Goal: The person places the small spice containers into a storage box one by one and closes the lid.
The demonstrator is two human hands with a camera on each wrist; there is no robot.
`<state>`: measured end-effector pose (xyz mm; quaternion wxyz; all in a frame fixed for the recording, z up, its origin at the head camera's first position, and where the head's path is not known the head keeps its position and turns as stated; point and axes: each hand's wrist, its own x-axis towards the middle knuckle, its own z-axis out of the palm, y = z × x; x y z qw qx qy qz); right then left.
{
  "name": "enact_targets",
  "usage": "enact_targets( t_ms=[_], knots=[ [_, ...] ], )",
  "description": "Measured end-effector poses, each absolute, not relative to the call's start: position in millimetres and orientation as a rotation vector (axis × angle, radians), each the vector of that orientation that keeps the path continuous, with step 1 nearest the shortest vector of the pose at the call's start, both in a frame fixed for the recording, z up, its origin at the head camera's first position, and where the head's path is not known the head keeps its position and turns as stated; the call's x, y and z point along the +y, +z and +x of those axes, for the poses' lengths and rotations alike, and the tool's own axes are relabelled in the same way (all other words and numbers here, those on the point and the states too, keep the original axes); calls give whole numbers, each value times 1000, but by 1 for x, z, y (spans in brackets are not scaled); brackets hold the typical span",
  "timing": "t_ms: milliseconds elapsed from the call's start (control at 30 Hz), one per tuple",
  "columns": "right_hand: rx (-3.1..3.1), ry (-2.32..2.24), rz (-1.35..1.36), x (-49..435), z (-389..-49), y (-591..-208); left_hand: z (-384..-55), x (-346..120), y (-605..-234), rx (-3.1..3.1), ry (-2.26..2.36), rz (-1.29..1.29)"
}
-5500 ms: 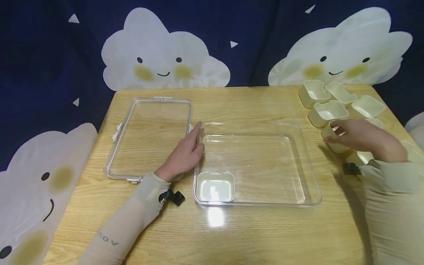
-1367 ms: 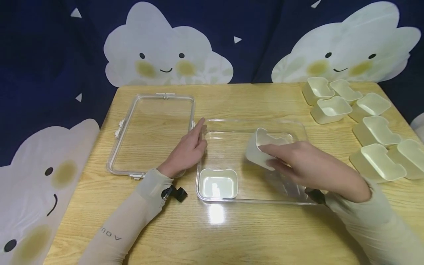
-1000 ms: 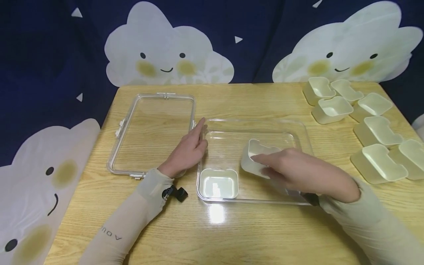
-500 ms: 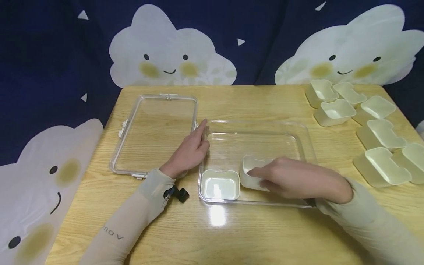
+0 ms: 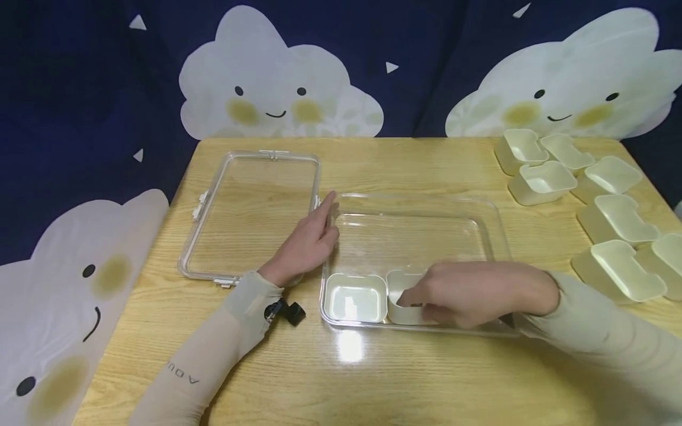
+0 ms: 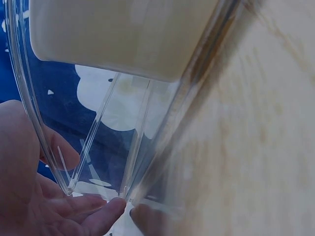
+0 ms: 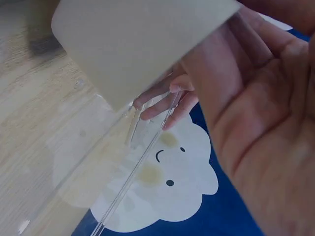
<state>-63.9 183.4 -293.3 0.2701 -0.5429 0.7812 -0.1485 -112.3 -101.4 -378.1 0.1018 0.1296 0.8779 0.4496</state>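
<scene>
The right hand [image 5: 469,294] pinches a cup [image 5: 399,283] inside the box [image 5: 410,245], near edge, far side roomy; left hand [image 5: 305,245], fingers straight, touches left edge.

The place is an indoor tabletop spot; whether a home or a staged corner, the pictures cannot settle. Beyond the left hand [image 5: 303,245] and right hand [image 5: 471,293] hangs a dark blue cloth [image 5: 415,35] printed with smiling clouds [image 5: 279,77], nursery-like. Beneath both hands lies a wood-grain table [image 5: 405,378]. Right of the right hand stand household-type cream tubs [image 5: 620,271]; a small black device [image 5: 295,314] at the left wrist resembles recording gear.
</scene>
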Motion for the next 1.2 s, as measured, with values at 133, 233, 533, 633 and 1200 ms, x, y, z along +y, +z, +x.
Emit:
enact_targets(
  t_ms=[133,233,533,633,1200],
  knots=[
    [2050,-413,-1444,179,-64,-292,-112,-101,-378,2592,1322,383],
    [2035,-383,-1441,176,-63,-292,-113,-102,-378,2597,1314,386],
    [1979,-341,-1423,173,-63,-291,-112,-101,-377,2603,1300,379],
    [1938,-323,-1405,172,-64,-291,-112,-101,-377,2604,1304,373],
    [1949,-218,-1353,173,-60,-293,-111,-101,-377,2617,1280,378]
  ],
)
